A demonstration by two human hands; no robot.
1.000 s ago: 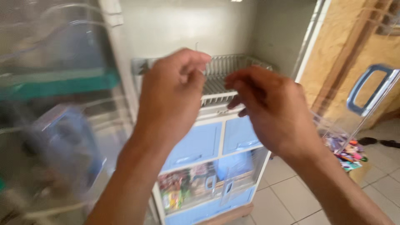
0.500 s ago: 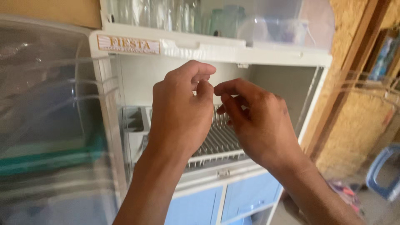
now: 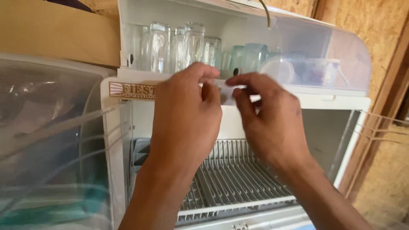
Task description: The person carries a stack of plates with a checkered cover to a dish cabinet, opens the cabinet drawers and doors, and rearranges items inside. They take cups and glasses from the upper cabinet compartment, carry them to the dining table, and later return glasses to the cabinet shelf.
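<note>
1. Two hands up at the white cabinet (image 3: 341, 102): left hand (image 3: 185, 115) and right hand (image 3: 272, 123), fingertips nearly meeting.
2. Both sets of fingers pressed together, pinching; what they pinch, cannot tell.
3. About five clear glasses (image 3: 159, 44) shelved above.
4. One dish rack (image 3: 238, 179) below.

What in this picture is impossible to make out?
Head view:
- Whatever the left hand and right hand pinch: too small, covered by fingertips.
- Things beyond the open clear door: blurred by glare.
- Containers beside the glasses on the top shelf: hazy through the cover.
- Drying rack: its front is cut off by the bottom edge.
</note>
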